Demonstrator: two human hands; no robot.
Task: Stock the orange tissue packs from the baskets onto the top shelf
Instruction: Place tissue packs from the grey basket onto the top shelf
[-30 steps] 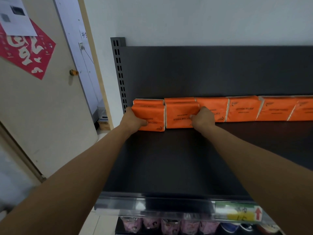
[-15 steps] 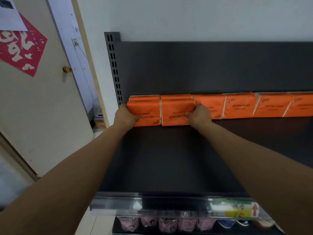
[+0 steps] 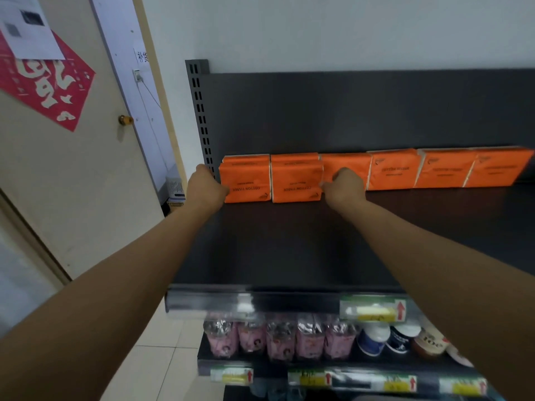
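light: soft, even, indoor; wall (image 3: pixel 318 30) bright, top shelf (image 3: pixel 289 241) dark | glare: pale sheen on price rail (image 3: pixel 231 301) | blur: my forearms (image 3: pixel 86 314) and lower goods (image 3: pixel 278 340) smeared | edges: wide-angle bend, door frame (image 3: pixel 150 82) leans

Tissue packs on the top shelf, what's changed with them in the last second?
Both hands have nudged the two front packs slightly back toward the back row. The left hand still holds the left pack; the right hand still holds the second pack. The back row stayed put.
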